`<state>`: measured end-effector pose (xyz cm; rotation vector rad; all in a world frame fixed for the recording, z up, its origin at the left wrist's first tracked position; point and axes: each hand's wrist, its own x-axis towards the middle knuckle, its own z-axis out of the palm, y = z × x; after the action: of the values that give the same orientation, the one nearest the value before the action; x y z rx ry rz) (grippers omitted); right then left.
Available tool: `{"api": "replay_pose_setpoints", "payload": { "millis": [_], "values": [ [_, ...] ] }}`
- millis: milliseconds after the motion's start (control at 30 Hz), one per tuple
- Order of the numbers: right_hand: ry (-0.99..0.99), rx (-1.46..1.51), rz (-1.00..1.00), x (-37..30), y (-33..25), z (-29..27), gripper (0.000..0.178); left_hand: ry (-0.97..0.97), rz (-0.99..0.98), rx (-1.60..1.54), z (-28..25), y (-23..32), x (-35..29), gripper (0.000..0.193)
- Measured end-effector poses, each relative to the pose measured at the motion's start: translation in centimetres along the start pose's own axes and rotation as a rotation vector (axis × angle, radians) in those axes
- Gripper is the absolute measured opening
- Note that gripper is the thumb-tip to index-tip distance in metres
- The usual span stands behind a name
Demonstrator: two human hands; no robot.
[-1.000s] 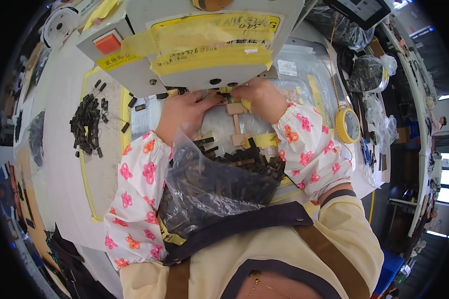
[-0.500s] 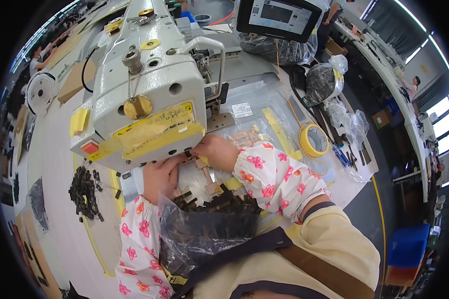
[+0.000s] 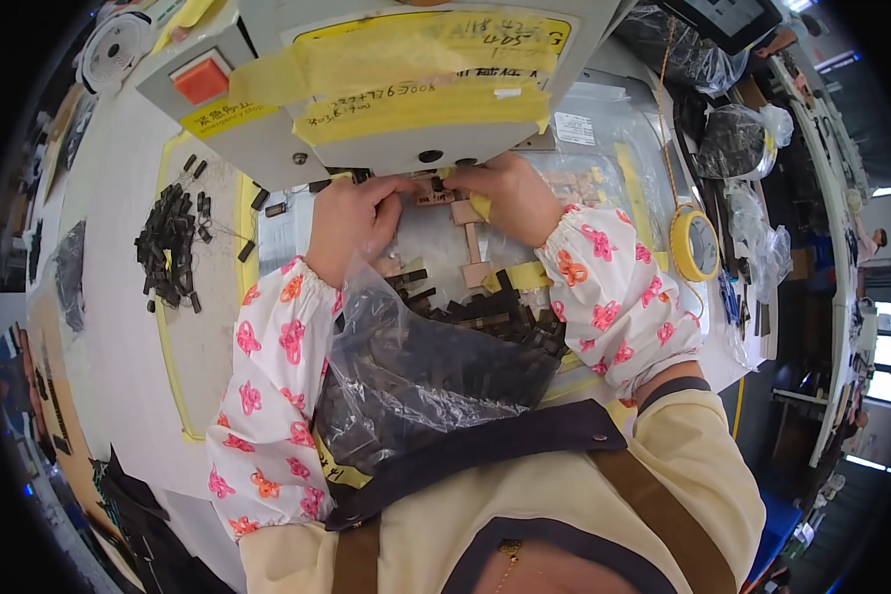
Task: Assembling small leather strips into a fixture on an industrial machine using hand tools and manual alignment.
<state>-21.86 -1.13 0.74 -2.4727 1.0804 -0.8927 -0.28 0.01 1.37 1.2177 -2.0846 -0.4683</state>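
Under the front of a grey-white sewing machine (image 3: 386,148), my two hands meet at a small tan strip (image 3: 434,199). My left hand (image 3: 351,226) has its forefinger stretched to the strip's left end, the thumb apart from it. From the other side my right hand (image 3: 515,201) pinches a small dark piece (image 3: 439,184) at the strip's upper edge. Something yellow shows under the right fingers. Tan linked pieces (image 3: 470,243) lie below the strip. A clear plastic bag (image 3: 406,366) of dark small pieces rests against me. The machine hides the needle area.
A pile of small black pieces (image 3: 168,247) lies at left, inside a yellow tape outline. A red button (image 3: 201,79) sits on the machine's left. At right are a yellow tape roll (image 3: 694,245), a cord (image 3: 670,129) and plastic-wrapped bundles (image 3: 733,142).
My view has leaned in, so the machine looks larger and higher. Both hands stay together beneath it, the left thumb now showing more apart from its forefinger.
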Motion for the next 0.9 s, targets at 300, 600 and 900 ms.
{"api": "replay_pose_setpoints", "payload": {
  "millis": [300, 600, 900],
  "values": [
    [-0.095, -0.131, 0.004, 0.3, -1.4, -0.6, 0.024, -0.069, 0.027, -0.026, -0.4, 0.1, -0.4, 0.019],
    [-0.008, -0.015, 0.040, 0.1, -1.2, -0.7, 0.019, 0.012, 0.315, 0.184, -0.3, 1.3, -0.1, 0.029],
    [0.035, 0.366, 0.176, 0.7, -0.2, -0.3, 0.018, -0.096, 0.255, 0.368, -0.2, 2.0, 0.3, 0.032]
  ]
}}
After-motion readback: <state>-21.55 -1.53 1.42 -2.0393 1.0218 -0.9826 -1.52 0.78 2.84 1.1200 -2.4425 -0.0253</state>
